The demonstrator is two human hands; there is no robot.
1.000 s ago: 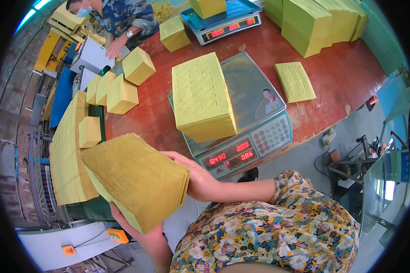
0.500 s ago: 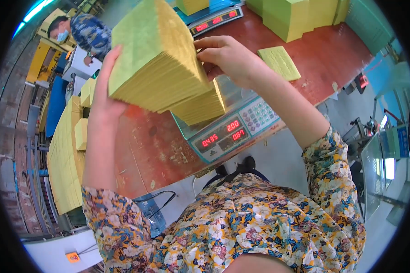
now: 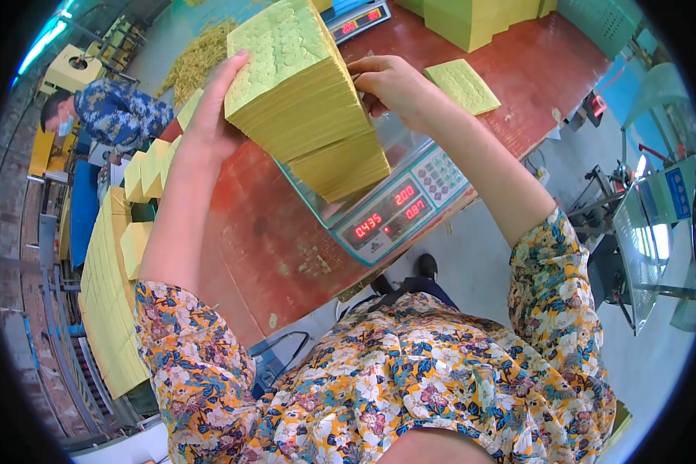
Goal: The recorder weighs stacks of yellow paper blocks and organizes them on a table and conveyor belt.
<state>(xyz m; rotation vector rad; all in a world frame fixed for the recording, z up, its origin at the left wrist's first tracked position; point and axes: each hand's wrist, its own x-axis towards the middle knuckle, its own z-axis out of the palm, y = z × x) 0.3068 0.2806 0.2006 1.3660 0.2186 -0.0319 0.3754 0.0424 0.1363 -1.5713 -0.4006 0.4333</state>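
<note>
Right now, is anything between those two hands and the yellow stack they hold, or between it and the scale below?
Nothing visible separates the left hand or right hand from the upper yellow stack. The lower yellow stack stands between it and the scale; I can't tell whether the stacks touch.

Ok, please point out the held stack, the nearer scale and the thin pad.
Held stack (image 3: 300, 102), head view: its layered side.
Nearer scale (image 3: 398, 204), head view: its display panel.
Thin pad (image 3: 463, 87), head view: its top.
</note>
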